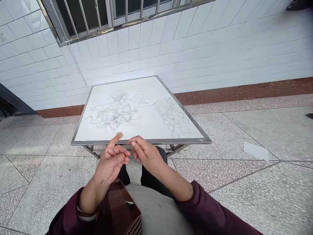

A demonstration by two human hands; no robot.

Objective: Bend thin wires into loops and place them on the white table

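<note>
In front of the table's near edge, my left hand [112, 160] pinches a thin wire [125, 149] between thumb and fingers. Its index finger is raised and has a tan bandage [119, 135] round the tip. My right hand [144, 152] grips the same wire a little to the right, thumb against index finger. Much of the wire is hidden by the fingers. On the white tabletop [146, 130] lies a tangled heap of thin bent wires [117, 114] at the left and middle. Several wires shaped into loops [174, 122] are spread out at the right.
The metal-edged table stands near a white tiled wall [207, 49] with a barred window [110, 16]. A pale strip [256, 151] lies on the speckled floor [227, 143] at the right. A brown checked cloth or bag [119, 209] is on my lap.
</note>
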